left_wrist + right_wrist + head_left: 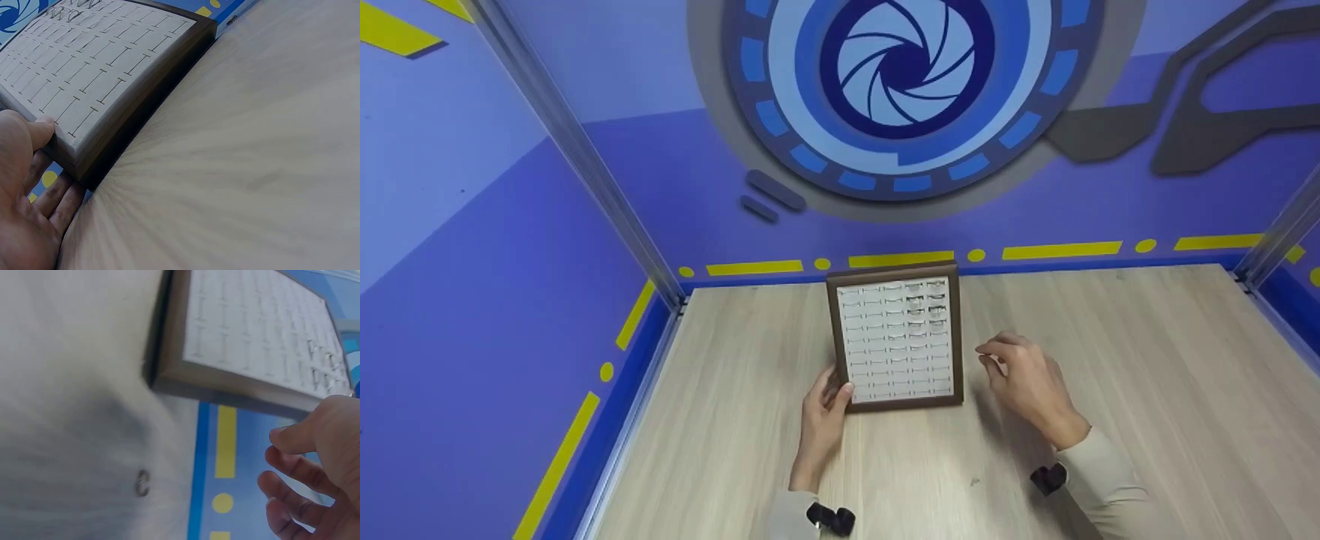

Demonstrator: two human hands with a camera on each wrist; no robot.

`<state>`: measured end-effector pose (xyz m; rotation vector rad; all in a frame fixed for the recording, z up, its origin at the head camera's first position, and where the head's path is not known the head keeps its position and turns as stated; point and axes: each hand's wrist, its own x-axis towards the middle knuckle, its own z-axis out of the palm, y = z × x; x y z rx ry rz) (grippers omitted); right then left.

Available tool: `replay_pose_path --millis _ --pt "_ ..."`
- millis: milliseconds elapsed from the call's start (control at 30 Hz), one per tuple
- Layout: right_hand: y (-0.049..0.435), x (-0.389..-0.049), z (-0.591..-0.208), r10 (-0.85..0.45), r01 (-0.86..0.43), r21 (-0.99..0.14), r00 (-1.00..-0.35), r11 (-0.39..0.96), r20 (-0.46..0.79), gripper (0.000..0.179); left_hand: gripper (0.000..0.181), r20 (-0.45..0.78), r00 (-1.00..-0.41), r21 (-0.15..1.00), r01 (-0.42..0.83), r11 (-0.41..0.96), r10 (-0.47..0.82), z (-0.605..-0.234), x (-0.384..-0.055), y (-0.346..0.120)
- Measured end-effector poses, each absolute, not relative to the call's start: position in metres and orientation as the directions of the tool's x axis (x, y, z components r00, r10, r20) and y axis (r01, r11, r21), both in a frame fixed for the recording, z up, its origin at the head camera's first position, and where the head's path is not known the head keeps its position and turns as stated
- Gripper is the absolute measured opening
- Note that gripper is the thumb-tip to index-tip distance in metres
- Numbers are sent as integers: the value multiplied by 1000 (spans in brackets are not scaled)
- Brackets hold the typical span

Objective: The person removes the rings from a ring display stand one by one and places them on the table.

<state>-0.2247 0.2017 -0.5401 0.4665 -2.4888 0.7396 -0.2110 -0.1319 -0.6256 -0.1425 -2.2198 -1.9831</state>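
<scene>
A brown-framed ring display board (900, 367) with rows of slots in a pale pad stands tilted on the table near the back wall. Several silvery rings (926, 304) sit in slots toward its upper right. My left hand (823, 420) holds the lower left edge, thumb over the front; in the left wrist view its fingers (63, 207) reach behind the frame. To the right of the board, apart from it, my right hand (1027, 382) hovers with loosely bent fingers. Nothing shows between the thumb and fingers (298, 467) in the right wrist view.
A small open ring-like item (142, 483) lies on the light wooden table (735, 390); in the head view a tiny object (974, 481) lies near the front. A blue-purple wall (660, 195) with yellow marks stands behind the board.
</scene>
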Motion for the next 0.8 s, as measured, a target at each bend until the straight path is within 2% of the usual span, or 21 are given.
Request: replay_pose_path --millis 400,800 --pt "176 -232 -520 -168 -546 -402 -721 735 672 19 53 172 -984 979 167 118 -38 -625 -211 -133" --pt "157 -243 -512 -170 -556 -403 -715 727 679 17 52 174 -984 975 165 147 -47 -624 -210 -133"
